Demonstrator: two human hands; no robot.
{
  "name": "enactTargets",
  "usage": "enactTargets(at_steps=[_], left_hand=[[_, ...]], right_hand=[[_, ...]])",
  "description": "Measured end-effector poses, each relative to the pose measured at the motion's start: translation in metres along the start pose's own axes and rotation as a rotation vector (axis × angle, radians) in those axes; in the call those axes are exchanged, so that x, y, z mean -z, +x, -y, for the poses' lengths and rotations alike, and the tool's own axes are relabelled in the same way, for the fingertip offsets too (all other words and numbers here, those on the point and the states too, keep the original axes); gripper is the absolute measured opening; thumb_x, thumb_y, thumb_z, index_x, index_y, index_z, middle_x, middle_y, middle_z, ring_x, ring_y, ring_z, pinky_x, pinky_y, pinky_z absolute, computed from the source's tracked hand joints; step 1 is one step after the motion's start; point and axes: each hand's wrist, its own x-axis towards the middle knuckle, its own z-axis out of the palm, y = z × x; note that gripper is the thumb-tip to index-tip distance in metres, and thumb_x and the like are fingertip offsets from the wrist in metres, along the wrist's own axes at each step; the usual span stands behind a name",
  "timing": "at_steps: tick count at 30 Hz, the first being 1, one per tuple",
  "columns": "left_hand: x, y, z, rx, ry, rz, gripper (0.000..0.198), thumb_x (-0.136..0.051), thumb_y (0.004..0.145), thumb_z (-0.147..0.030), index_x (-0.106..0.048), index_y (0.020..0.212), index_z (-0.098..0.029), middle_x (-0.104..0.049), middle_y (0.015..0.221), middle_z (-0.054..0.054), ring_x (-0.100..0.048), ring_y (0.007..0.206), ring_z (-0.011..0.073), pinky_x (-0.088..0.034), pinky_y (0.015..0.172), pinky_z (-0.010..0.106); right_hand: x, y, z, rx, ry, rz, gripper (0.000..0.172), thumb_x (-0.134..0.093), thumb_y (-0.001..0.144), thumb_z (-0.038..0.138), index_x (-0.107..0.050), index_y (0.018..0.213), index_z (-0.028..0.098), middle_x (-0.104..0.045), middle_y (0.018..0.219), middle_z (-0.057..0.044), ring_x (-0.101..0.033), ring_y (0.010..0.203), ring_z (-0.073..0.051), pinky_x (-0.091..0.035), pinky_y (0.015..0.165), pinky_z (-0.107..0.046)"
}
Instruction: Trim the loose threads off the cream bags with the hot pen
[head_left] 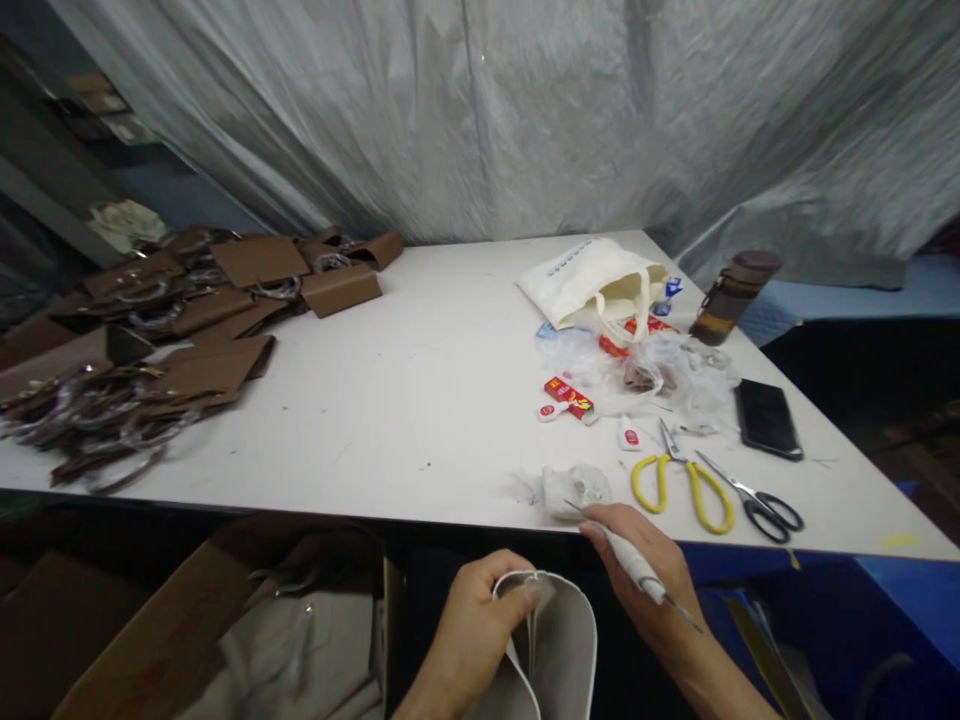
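Observation:
My left hand [480,622] grips the rim of a pale grey-beige bag [574,640], thumb inside and fingers outside. The bag's open top faces up, and its lower part runs out of the picture. In my right hand [652,570] is an awl-like tool [634,562] with a white handle. A thin metal point sticks out past the fingertips, and a thin rod extends from the handle's other end. The tip is over a crumpled white wad [574,488] at the table's front edge; whether they touch I cannot tell.
Yellow-handled scissors [679,475], black-handled scissors [757,500] and a phone [769,418] lie on the white table [405,400] at right. Behind them are a cloth bag [577,280] and a bottle [735,298]. Brown bags [202,300] pile up left; a cardboard box [165,620] stands below.

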Motion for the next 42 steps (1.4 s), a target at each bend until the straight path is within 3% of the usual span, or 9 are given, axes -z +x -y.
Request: enactTargets(at_steps=[7,15,23,27,30,34,42], left_hand=[[-0.003,0.008,0.009,0.032,-0.027,-0.082,0.015,-0.071,0.073,-0.03,-0.066,0.069,-0.017,-0.055,0.061,-0.003,-0.047,0.062,0.0146,-0.037,0.061,0.027],[-0.002,0.009,0.012,0.004,0.012,-0.096,0.013,-0.071,0.076,-0.029,-0.071,0.073,-0.016,-0.061,0.064,-0.001,-0.052,0.064,0.0164,-0.039,0.061,0.027],[0.0,0.008,0.013,0.016,0.025,-0.106,0.013,-0.073,0.076,-0.029,-0.072,0.075,-0.016,-0.061,0.065,-0.001,-0.052,0.065,0.0162,-0.039,0.062,0.026],[-0.004,0.009,0.013,0.043,0.02,-0.093,0.014,-0.074,0.074,-0.029,-0.071,0.075,-0.016,-0.06,0.064,-0.001,-0.051,0.064,0.0159,-0.038,0.062,0.027],[-0.009,0.009,0.011,0.055,0.029,-0.061,0.013,-0.073,0.073,-0.029,-0.071,0.075,-0.016,-0.06,0.064,-0.001,-0.051,0.064,0.0159,-0.038,0.061,0.027],[-0.018,0.008,0.005,0.066,0.072,-0.011,0.014,-0.072,0.071,-0.028,-0.072,0.075,-0.015,-0.061,0.063,-0.001,-0.051,0.062,0.0159,-0.038,0.06,0.027],[-0.032,0.007,0.002,0.067,0.117,0.021,0.01,-0.07,0.068,-0.025,-0.071,0.072,-0.015,-0.061,0.062,-0.001,-0.051,0.061,0.0156,-0.038,0.059,0.027]], right_hand=[[-0.007,0.003,-0.007,0.066,-0.073,0.063,0.013,-0.057,0.107,0.028,-0.065,0.115,0.021,-0.074,0.101,-0.008,-0.07,0.094,-0.024,-0.053,0.084,-0.036],[-0.017,0.021,0.005,0.246,-0.397,0.131,0.027,-0.045,0.111,0.029,-0.067,0.102,0.018,-0.068,0.083,-0.008,-0.062,0.077,-0.024,-0.043,0.071,-0.036],[-0.016,0.026,0.002,0.189,-0.359,0.134,0.028,-0.048,0.11,0.031,-0.066,0.094,0.018,-0.067,0.079,-0.007,-0.059,0.076,-0.024,-0.04,0.071,-0.035],[-0.008,0.012,-0.001,0.08,-0.124,0.066,0.023,-0.053,0.108,0.035,-0.068,0.099,0.02,-0.07,0.084,-0.006,-0.062,0.08,-0.023,-0.044,0.076,-0.035],[-0.002,0.002,0.004,-0.185,0.223,-0.01,0.03,-0.048,0.109,0.041,-0.066,0.094,0.022,-0.067,0.077,-0.003,-0.062,0.073,-0.02,-0.048,0.07,-0.032],[0.0,-0.004,0.009,-0.497,0.63,0.09,0.044,-0.046,0.107,0.053,-0.064,0.085,0.021,-0.057,0.062,0.001,-0.054,0.059,-0.016,-0.043,0.056,-0.026],[0.004,-0.01,0.002,-0.575,0.709,0.186,0.05,-0.051,0.103,0.061,-0.063,0.079,0.019,-0.053,0.064,0.001,-0.05,0.062,-0.015,-0.041,0.062,-0.028]])
